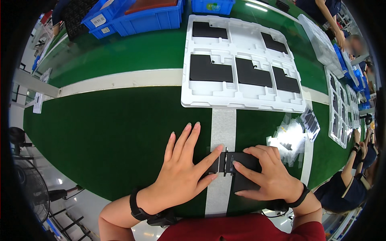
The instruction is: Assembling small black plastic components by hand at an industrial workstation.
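Observation:
A flat black L-shaped piece, like a thin battery pack (246, 182), lies on the green table before me, partly across a pale strip. A narrow dark flap with a thin light line reaches from its left side. My left hand (179, 172) pinches this flap between thumb and index fingertip, the other fingers stretched out over the table. My right hand (270, 173) grips the wider body, with fingertips on its face and upper edge and the thumb at its lower part. The palm hides its right end.
Ahead stands a white moulded tray (249, 98) with several similar black pieces in its pockets. Crumpled clear film (287, 140) and a dark patterned sheet (310, 123) lie right. Blue bins (148, 22) stand at the back left; co-workers and more trays (337, 114) line the right.

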A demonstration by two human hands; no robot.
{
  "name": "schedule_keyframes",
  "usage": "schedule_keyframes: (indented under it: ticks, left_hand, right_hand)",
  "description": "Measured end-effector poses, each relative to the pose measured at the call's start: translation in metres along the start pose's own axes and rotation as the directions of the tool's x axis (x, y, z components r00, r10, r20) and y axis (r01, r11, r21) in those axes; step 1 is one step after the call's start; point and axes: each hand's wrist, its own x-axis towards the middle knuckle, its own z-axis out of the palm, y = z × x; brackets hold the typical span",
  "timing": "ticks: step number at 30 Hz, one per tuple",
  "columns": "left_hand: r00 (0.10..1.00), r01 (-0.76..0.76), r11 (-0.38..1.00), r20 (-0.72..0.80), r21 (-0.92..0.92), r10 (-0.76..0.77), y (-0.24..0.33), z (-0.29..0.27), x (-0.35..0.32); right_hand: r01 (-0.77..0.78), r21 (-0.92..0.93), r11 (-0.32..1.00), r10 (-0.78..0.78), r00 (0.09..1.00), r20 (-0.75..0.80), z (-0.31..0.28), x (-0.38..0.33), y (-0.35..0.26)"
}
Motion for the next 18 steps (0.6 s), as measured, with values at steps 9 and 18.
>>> schedule_keyframes:
  ticks: [9, 18]
  left_hand:
    - [0.969, -0.235, 0.972, -0.074, -0.011, 0.234, -0.004, 0.006, 0.000]
    - [0.892, -0.312, 0.946, -0.314, 0.092, 0.325, -0.006, 0.014, 0.000]
  right_hand:
    - [0.050, -0.080, 0.996, -0.052, 0.999, -0.015, -0.001, -0.002, -0.001]
    - [0.099, -0.111, 0.989, -0.105, 0.993, -0.053, 0.002, -0.004, 0.000]
